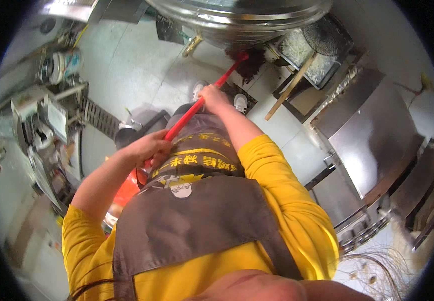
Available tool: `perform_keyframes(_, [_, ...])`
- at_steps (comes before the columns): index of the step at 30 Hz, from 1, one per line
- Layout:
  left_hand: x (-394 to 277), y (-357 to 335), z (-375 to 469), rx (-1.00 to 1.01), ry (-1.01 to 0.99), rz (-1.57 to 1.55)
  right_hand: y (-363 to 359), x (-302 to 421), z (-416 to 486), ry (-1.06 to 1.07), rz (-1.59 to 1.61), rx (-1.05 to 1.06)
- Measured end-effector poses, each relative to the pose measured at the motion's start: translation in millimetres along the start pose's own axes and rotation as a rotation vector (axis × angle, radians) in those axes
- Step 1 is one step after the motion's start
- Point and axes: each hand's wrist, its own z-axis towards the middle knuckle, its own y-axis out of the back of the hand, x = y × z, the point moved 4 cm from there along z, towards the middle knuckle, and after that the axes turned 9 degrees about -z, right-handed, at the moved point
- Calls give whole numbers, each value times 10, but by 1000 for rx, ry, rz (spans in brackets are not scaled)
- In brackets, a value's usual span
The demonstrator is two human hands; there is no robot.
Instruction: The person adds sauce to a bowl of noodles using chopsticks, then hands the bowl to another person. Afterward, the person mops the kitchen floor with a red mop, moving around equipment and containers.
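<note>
A mop's red handle [184, 126] runs slantwise across the front of my apron. My left hand [152, 147] grips it near its upper end, close to my waist. Farther down the shaft, my right hand [214, 99] is closed around it, just above my shoes in the picture. The dark, stringy mop head [251, 67] rests on the tiled floor [126, 64]. Part of it is hidden beneath a large round metal vessel [239, 28].
A wire strainer [324, 35] with a long wooden handle lies over a tray of pale shreds [296, 49]. Stainless-steel counters [371, 139] line the right. At left are a slotted dark grate [98, 113], a white bucket [61, 67] and cluttered shelving [40, 124].
</note>
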Motion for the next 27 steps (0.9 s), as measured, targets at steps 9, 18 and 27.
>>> perform_keyframes(9, [439, -939, 788, 266, -57, -666, 463, -724, -539, 233, -66, 39])
perform_keyframes(18, [1235, -790, 261, 75, -244, -1276, -341, 191, -490, 679, 130, 241])
perform_keyframes(27, [1441, -954, 181, -2, -287, -1305, -628, 571, -383, 820, -10, 539])
